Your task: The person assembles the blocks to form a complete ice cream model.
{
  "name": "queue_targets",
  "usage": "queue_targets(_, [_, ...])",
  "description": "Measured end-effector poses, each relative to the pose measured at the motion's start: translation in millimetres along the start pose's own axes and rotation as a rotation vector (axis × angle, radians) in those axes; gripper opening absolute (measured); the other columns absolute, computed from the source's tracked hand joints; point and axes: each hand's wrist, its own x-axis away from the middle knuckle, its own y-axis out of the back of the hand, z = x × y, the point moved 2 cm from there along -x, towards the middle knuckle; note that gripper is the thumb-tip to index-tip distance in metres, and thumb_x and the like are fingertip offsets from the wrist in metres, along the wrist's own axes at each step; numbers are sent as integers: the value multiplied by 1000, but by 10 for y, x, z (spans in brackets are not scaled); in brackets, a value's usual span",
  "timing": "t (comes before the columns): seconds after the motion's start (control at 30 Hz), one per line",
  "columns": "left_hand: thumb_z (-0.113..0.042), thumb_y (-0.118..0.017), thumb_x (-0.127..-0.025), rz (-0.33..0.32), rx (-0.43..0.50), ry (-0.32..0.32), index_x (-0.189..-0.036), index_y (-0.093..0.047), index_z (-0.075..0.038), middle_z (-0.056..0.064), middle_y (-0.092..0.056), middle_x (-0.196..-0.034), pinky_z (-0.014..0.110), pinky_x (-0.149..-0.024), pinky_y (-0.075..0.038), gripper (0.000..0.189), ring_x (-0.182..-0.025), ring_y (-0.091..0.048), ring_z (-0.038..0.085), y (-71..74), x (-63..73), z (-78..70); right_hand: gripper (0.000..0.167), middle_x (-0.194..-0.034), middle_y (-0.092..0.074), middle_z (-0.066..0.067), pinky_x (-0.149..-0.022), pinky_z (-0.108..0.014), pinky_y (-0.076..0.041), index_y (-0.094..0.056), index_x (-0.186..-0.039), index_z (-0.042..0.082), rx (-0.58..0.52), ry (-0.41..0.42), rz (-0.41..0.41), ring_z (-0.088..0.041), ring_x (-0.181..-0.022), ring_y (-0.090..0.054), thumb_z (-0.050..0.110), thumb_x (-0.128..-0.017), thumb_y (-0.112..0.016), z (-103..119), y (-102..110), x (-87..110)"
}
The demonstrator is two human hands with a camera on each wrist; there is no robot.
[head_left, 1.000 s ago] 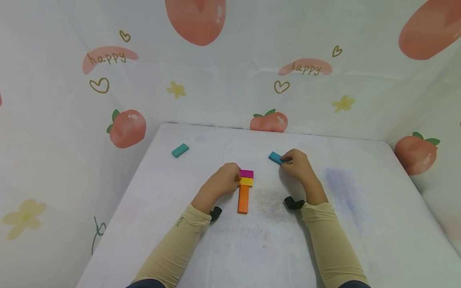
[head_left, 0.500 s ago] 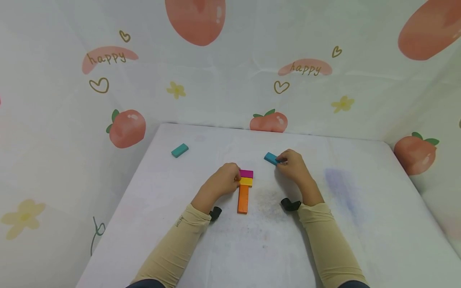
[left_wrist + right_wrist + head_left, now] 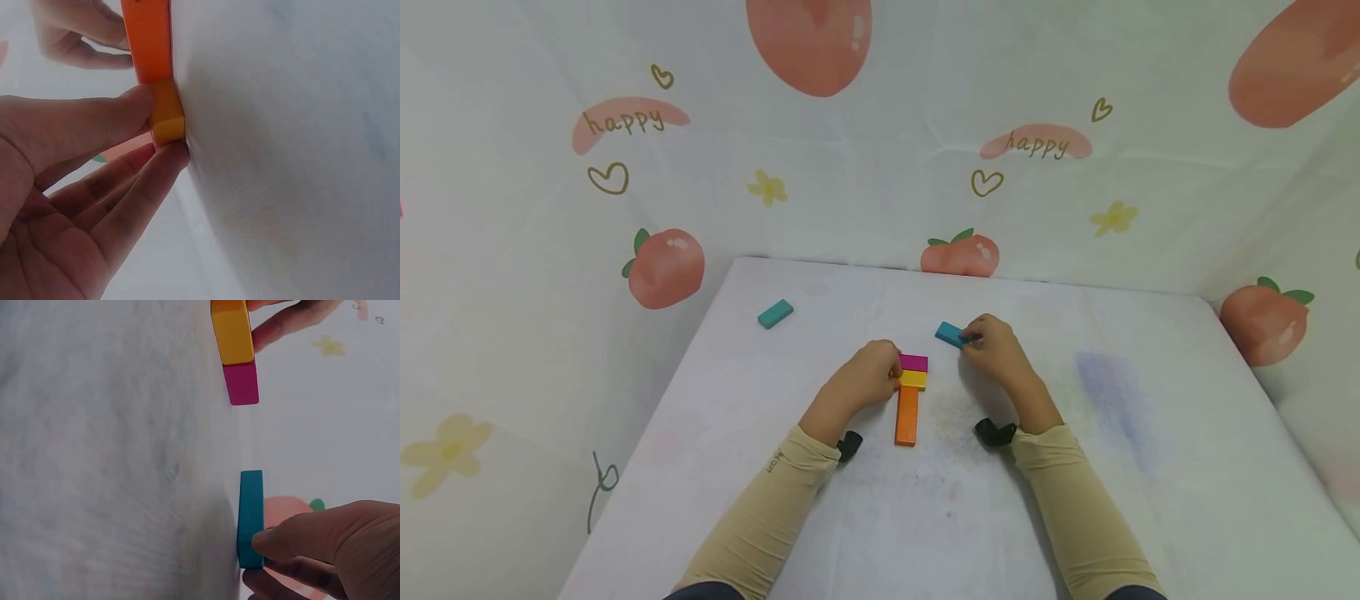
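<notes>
In the head view, an orange block (image 3: pixel 906 417) lies lengthwise on the white table, with a yellow block (image 3: pixel 913 379) across its far end and a magenta block (image 3: pixel 915 362) right behind the yellow one. My left hand (image 3: pixel 868 372) is at the left end of this row. The left wrist view has its thumb and a finger pinching the end of the yellow block (image 3: pixel 167 112); the magenta one is mostly hidden there. Farther right, my right hand (image 3: pixel 996 346) pinches the right end of a blue block (image 3: pixel 950 335) between thumb and fingers, low over the table.
A teal block (image 3: pixel 775 313) lies alone at the back left of the table (image 3: pixel 880 533). A white cloth printed with peaches (image 3: pixel 666 268) rises behind and beside the table. Dark wrist devices (image 3: pixel 995 432) stick out by both sleeves.
My right hand has moved left with the blue block, closer to the magenta block. The left hand and the orange, yellow and magenta blocks have stayed in place.
</notes>
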Motion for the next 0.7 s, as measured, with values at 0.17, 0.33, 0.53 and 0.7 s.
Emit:
queue_targets(0.17, [-2, -75, -96, -3, 0, -4, -108, -76, 5, 16, -72, -132, 44, -111, -55, 13, -130, -65, 31, -19, -9, 26, 23, -119, -68, -20, -105, -52, -57, -77, -116, -6, 20, 3, 8, -36, -115, -66, 2, -97, -67, 70, -32, 9])
queue_targets(0.33, [-3, -75, -96, -6, -3, 0, -107, -75, 4, 15, -72, -130, 43, -111, -55, 13, -129, -65, 31, -23, 0, 29, 22, -119, -68, -20, -105, -52, -57, -77, -115, -6, 11, 16, 23, -36, -114, -66, 1, -96, -67, 111, -68, 5])
queue_targets(0.53, [-2, -74, -96, -10, 10, 2, -108, -75, 4, 15, -72, -130, 44, -110, -56, 13, -128, -65, 31, -27, 6, 40, 21, -118, -68, -20, -106, -51, -57, -78, -114, -5, -11, 55, 47, -35, -113, -67, 0, -96, -69, 169, -128, -10])
queue_targets(0.7, [-3, -75, -96, -10, 15, -3, -108, -76, 4, 15, -72, -131, 43, -110, -56, 14, -126, -66, 30, -28, -4, 50, 20, -118, -68, -19, -106, -51, -58, -78, -113, -4, -17, 78, 71, -35, -113, -67, 1, -96, -69, 247, -171, 1])
